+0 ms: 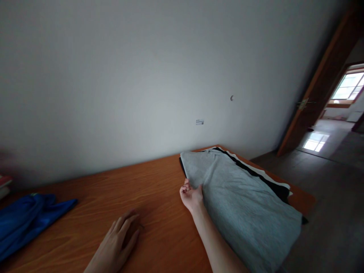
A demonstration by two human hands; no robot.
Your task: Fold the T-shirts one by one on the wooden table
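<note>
A grey garment [241, 197] lies spread on top of black cloth [256, 175] and white cloth at the right end of the wooden table [153, 189]. At the grey garment's left edge is my right hand [192, 195], palm turned up, its fingers curled and its thumb against the fabric; whether it grips the edge is hard to make out. My left hand [119, 237] rests near the table surface at the lower middle, fingers apart and holding nothing. Over at the far left lies a crumpled blue garment [28, 218].
A pale wall [127, 94] with a small label [200, 122] and a hook [231, 98] rises behind the table. Something red and white [5, 185] sits at the left edge. To the right stands an open wooden door [315, 83] above a dark floor.
</note>
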